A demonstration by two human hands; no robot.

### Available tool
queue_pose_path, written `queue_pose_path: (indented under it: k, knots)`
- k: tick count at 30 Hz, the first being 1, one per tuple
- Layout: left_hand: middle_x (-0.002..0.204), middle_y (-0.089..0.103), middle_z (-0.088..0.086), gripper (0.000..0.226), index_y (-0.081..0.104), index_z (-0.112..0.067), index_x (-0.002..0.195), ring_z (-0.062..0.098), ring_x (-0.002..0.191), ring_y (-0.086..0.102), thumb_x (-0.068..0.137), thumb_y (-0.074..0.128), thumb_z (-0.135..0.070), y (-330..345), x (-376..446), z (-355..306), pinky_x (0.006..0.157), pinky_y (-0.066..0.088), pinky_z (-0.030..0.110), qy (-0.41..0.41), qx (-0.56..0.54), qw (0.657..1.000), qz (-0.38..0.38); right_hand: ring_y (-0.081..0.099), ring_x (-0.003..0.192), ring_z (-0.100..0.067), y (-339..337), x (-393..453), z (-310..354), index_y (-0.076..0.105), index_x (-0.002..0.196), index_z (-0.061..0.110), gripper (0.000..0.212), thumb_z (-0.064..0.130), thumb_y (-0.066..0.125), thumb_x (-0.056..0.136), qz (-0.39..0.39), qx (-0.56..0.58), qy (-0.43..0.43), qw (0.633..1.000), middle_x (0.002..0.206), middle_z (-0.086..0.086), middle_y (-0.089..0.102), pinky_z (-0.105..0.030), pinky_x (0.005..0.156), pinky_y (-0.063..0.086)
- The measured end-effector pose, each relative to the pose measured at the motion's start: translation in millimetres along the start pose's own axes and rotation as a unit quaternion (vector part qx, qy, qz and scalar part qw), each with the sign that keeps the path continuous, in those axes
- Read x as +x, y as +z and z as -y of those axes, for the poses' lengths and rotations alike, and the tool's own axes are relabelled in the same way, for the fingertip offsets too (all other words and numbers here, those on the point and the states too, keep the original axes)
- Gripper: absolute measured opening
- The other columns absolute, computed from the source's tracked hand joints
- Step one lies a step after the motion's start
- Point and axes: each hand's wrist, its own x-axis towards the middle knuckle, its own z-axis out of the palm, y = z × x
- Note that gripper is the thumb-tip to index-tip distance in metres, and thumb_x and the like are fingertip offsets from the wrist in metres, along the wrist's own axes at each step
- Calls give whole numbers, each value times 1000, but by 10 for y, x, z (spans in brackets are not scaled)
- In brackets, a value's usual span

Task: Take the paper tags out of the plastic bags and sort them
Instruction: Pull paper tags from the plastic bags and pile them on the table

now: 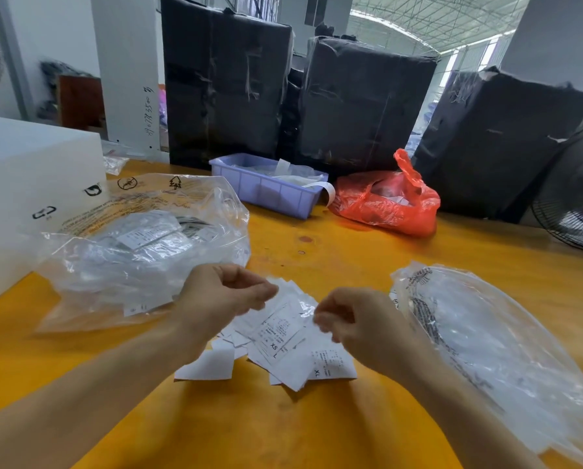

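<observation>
Pinching a small plastic sleeve (305, 308) between them, the left hand (227, 292) and right hand (354, 321) hold it over the tag pile (276, 346) on the yellow table (351, 252), probably so a freed tag drops there; unopened bags (141, 245) wait left.

A pile of paper tags (276, 346) lies on the counter (317, 428) near its middle, under both hands. A large plastic bag (141, 245) holding more tags lies to its left, a flat bag (506, 350) to its right. Farther back sit a bin (266, 187) and a tied bag (388, 201), with wrapped bales (361, 103) behind them and a fan (577, 198) at far right.
</observation>
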Motion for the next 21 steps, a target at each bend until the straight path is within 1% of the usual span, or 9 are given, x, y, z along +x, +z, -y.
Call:
queue_pose_path:
  k: [3, 6, 10, 12, 14, 15, 17, 20, 21]
  knots:
    - [74, 74, 5, 30, 69, -5, 79, 11, 65, 69, 56, 77, -22, -23, 18, -10, 67, 52, 26, -11, -32, 999, -11, 54, 65, -2, 125, -13, -9, 69, 81, 19, 21, 39, 74, 77, 41, -34, 6, 999, 71, 11, 61, -16, 57, 42]
    - [75, 74, 4, 28, 67, -2, 82, 13, 65, 70, 61, 76, -18, -28, 40, 12, 65, 51, 26, -12, -47, 999, -15, 51, 65, 0, 258, -2, -38, 65, 92, 22, 34, 51, 71, 74, 28, -66, 8, 997, 77, 13, 60, -13, 54, 35]
    - [74, 74, 4, 16, 67, -2, 81, 11, 62, 69, 70, 76, -9, -48, 79, 49, 66, 51, 25, -7, -49, 998, -42, 53, 87, -8, 376, 86, -38, 60, 110, 20, 42, 53, 59, 84, -50, -91, 13, 994, 98, 8, 61, -22, 70, 39]
    - [74, 74, 4, 16, 68, -2, 82, 8, 60, 68, 70, 77, -9, -60, 94, 54, 63, 49, 23, -7, -50, 997, -54, 50, 103, -13, 456, 133, -2, 55, 122, 19, 58, 60, 58, 81, -47, -94, 22, 994, 112, 4, 59, -25, 82, 41]
    - [74, 74, 4, 17, 68, -3, 82, 6, 58, 67, 70, 78, -9, -74, 111, 57, 56, 49, 18, -7, -57, 997, -60, 42, 112, -18, 542, 152, 25, 48, 130, 19, 72, 64, 60, 76, -14, -143, 33, 989, 119, 2, 52, -30, 91, 38]
    - [73, 74, 5, 17, 68, -2, 82, 5, 57, 66, 70, 78, -8, -82, 120, 57, 52, 48, 15, -9, -62, 996, -62, 39, 112, -19, 568, 153, 33, 48, 129, 19, 73, 63, 64, 73, 0, -150, 42, 988, 119, 1, 50, -31, 91, 37]
    - [72, 74, 7, 17, 68, -1, 80, 5, 54, 65, 69, 79, -6, -94, 132, 63, 47, 47, 12, -13, -69, 995, -66, 43, 106, -17, 555, 159, 17, 52, 124, 17, 69, 53, 74, 70, 15, -87, 69, 994, 111, 2, 51, -30, 86, 40]
    - [69, 73, 6, 18, 67, 0, 80, 6, 52, 65, 67, 79, -5, -98, 134, 87, 46, 47, 12, -25, -66, 995, -65, 51, 82, -9, 424, 162, -24, 58, 117, 15, 61, 33, 85, 65, 42, 22, 111, 993, 87, 10, 50, -22, 69, 42]
    - [68, 73, 5, 18, 67, 1, 80, 6, 52, 65, 67, 78, -5, -98, 132, 96, 46, 47, 12, -30, -62, 996, -60, 51, 77, -8, 374, 153, -39, 58, 115, 16, 61, 28, 87, 63, 52, 51, 127, 989, 84, 10, 48, -21, 64, 42]
